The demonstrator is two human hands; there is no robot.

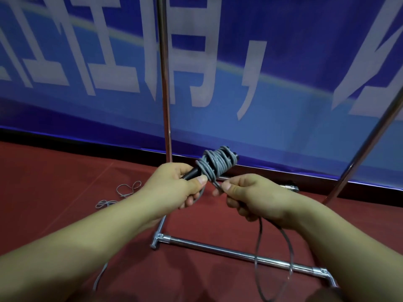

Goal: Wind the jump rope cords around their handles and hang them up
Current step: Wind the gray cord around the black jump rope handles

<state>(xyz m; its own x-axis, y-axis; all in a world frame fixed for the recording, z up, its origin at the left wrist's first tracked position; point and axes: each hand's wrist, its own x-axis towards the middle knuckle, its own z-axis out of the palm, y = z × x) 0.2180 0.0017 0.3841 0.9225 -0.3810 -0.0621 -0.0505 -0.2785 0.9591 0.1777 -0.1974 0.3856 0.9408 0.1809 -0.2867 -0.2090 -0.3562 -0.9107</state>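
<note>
Jump rope handles (193, 172), black and held together as a bundle, sit in my left hand (174, 186), fingers curled round their lower end and my thumb pressed along the top. Grey cord (218, 162) is wound in many untidy turns around the upper part of the handles, which point up and away from me toward the wall. My right hand (250, 194) pinches the cord just beside the coil between thumb and forefinger, the other fingers curled under. From that hand, the loose cord hangs down in a long loop (272, 258) in front of the chrome rack base bar (218, 247) on the red floor (65, 182). 1 upright chrome pole (164, 83) rises behind the coil, and another slants at the right. More grey cord (126, 189) lies on the floor, well left of my hands. A blue banner (283, 62) with white characters covers the wall.
</note>
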